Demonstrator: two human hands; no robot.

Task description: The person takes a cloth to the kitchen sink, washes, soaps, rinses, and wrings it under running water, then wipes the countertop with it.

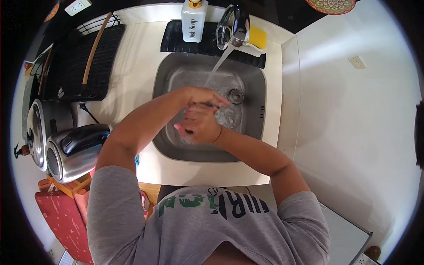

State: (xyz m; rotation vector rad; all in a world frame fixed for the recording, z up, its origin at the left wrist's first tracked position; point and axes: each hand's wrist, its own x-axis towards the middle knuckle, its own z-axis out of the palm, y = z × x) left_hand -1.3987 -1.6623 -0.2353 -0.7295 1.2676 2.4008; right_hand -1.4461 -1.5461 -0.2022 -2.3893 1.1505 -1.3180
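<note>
Over the grey sink (161, 75), my two hands press together with no tool or object visible in them. My left hand (204, 95) comes in from the left, slightly blurred, its fingers stretched to the right across my right hand (201, 126). A ring shows on my right hand and its thumb sticks out to the left. The fingertips of the right hand are hidden behind the left. Behind my hands, water (223, 59) runs from the chrome faucet (240, 28) into the basin. Suds lie on the sink bottom by the drain strainer (236, 96).
Behind the sink stand a dish soap bottle (192, 24) and a yellow sponge (257, 38) in a holder, on a black mat (170, 42). At left are a black dish rack (75, 66), a steel kettle (75, 154) and a lidded pot (37, 132). A white wall (344, 101) rises at right.
</note>
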